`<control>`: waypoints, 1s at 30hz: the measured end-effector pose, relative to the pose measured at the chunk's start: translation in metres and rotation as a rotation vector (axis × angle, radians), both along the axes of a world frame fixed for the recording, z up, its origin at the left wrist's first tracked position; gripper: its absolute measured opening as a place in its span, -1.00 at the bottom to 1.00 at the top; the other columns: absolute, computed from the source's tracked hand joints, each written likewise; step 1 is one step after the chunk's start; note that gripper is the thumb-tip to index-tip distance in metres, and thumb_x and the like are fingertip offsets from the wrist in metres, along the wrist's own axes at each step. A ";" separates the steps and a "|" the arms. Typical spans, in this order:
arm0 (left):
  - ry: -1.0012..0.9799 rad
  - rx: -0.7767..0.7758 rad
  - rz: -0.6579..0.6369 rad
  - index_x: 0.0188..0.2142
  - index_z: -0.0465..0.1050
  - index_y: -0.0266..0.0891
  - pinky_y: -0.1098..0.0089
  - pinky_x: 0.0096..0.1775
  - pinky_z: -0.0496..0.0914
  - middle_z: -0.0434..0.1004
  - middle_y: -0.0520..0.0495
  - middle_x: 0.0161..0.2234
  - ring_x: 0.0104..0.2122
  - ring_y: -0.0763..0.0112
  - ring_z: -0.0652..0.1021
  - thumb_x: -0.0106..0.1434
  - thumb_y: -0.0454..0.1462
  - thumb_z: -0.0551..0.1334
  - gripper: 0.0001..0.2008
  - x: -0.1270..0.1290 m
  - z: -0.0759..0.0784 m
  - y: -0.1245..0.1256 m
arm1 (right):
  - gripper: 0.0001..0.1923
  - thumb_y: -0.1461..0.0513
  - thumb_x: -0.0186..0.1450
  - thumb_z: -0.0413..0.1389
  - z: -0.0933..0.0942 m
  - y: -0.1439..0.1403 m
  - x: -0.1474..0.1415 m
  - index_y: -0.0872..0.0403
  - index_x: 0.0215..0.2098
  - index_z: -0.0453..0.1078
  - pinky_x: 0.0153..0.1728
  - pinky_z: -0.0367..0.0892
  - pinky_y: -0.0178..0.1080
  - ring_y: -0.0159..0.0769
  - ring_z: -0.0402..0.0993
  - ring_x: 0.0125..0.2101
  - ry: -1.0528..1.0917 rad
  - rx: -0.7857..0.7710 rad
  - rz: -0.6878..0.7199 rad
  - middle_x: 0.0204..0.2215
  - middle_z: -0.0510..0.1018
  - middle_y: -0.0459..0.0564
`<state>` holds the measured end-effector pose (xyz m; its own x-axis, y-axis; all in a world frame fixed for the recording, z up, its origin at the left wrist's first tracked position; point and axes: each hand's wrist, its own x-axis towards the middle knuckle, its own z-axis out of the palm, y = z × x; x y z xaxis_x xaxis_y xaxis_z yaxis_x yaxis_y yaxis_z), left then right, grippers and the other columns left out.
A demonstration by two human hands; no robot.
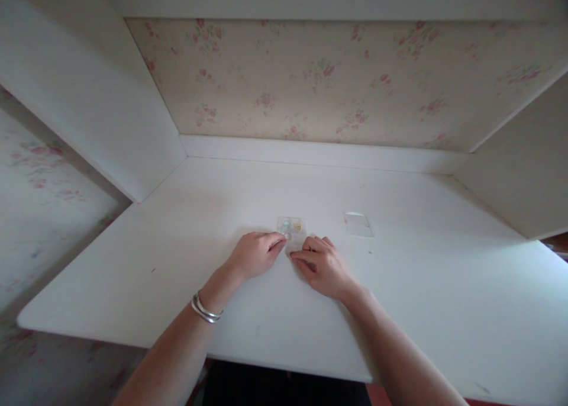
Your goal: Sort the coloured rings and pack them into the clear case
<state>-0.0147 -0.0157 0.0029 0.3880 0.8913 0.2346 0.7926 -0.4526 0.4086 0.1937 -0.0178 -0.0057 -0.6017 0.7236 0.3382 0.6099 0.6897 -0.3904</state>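
Note:
A small clear plastic packet (291, 226) with tiny pale items inside lies flat on the white desk (186, 264). My left hand (254, 254) rests on the desk with its fingertips pinching the packet's near left corner. My right hand (323, 267) lies beside it, fingertips pressed on the packet's near right edge. Both hands meet at the packet's lower end, which they partly cover. A silver bangle (205, 309) sits on my left wrist.
A second small clear plastic piece (358, 224) lies on the desk to the right of the packet. White side panels (89, 98) wall the desk left and right, with floral wallpaper (319, 80) at the back and a shelf overhead.

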 end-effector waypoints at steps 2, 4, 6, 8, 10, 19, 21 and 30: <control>0.009 0.006 0.008 -0.15 0.51 -0.10 0.44 -0.34 0.33 0.62 -0.03 -0.29 -0.36 0.38 0.58 0.34 -0.20 0.05 -0.74 0.000 0.000 0.000 | -0.76 0.24 0.30 0.00 -0.001 0.000 0.000 -0.05 -0.24 0.53 -0.29 0.13 -0.23 -0.32 0.33 -0.36 0.030 -0.020 -0.003 -0.42 0.44 -0.04; 0.015 0.007 0.016 -0.15 0.51 -0.09 0.45 -0.36 0.31 0.62 -0.02 -0.31 -0.38 0.40 0.56 0.34 -0.20 0.05 -0.74 0.001 0.000 0.000 | -0.77 0.22 0.31 0.01 -0.002 0.000 0.000 -0.05 -0.25 0.53 -0.28 0.16 -0.23 -0.32 0.34 -0.36 0.084 -0.043 -0.016 -0.43 0.43 -0.04; 0.012 -0.002 0.018 -0.16 0.51 -0.10 0.46 -0.39 0.28 0.62 -0.02 -0.34 -0.43 0.43 0.54 0.34 -0.20 0.05 -0.74 0.001 0.000 0.000 | -0.78 0.20 0.31 0.02 -0.004 0.001 0.001 -0.05 -0.26 0.53 -0.28 0.20 -0.23 -0.33 0.34 -0.37 0.165 -0.068 -0.053 -0.43 0.42 -0.05; 0.003 -0.014 0.007 -0.19 0.52 -0.13 0.47 -0.42 0.27 0.61 -0.02 -0.37 -0.47 0.46 0.52 0.34 -0.20 0.05 -0.74 0.001 0.001 0.000 | -0.78 0.17 0.32 0.03 -0.005 0.003 0.001 -0.04 -0.27 0.53 -0.31 0.25 -0.24 -0.34 0.35 -0.38 0.269 -0.101 -0.113 -0.42 0.41 -0.05; -0.005 -0.030 -0.029 -0.25 0.54 -0.16 0.47 -0.43 0.26 0.60 -0.02 -0.42 -0.50 0.46 0.51 0.34 -0.20 0.06 -0.73 0.001 0.002 -0.001 | -0.77 0.15 0.32 0.03 -0.007 0.005 0.001 -0.02 -0.26 0.53 -0.35 0.28 -0.26 -0.34 0.35 -0.38 0.373 -0.136 -0.176 -0.41 0.40 -0.04; -0.019 -0.133 -0.167 -0.19 0.55 -0.08 0.46 -0.30 0.36 0.63 0.02 -0.29 -0.35 0.40 0.58 0.29 -0.18 0.12 -0.77 0.005 0.003 -0.008 | -0.82 0.18 0.28 0.09 -0.013 0.021 -0.018 -0.02 -0.25 0.54 -0.39 0.28 -0.28 -0.35 0.33 -0.39 0.464 -0.053 -0.265 -0.43 0.37 -0.06; -0.002 -0.137 -0.168 -0.17 0.54 -0.04 0.45 -0.28 0.37 0.63 0.05 -0.27 -0.33 0.39 0.59 0.29 -0.18 0.13 -0.78 0.006 0.002 -0.008 | -0.83 0.19 0.28 0.10 -0.013 0.023 -0.022 -0.04 -0.26 0.54 -0.36 0.27 -0.27 -0.36 0.34 -0.39 0.422 -0.058 -0.263 -0.43 0.39 -0.07; 0.026 -0.110 -0.200 -0.19 0.55 0.00 0.43 -0.23 0.38 0.63 0.09 -0.24 -0.27 0.37 0.60 0.31 -0.22 0.11 -0.77 0.008 -0.005 -0.009 | -0.80 0.15 0.28 0.08 -0.008 0.028 -0.013 -0.02 -0.28 0.55 -0.42 0.25 -0.30 -0.38 0.34 -0.45 0.488 -0.120 -0.384 -0.45 0.41 -0.08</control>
<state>-0.0067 -0.0243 -0.0023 0.5647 0.8154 0.1277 0.7023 -0.5560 0.4445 0.1805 0.0099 -0.0141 -0.0891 0.9073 0.4109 0.5374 0.3911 -0.7471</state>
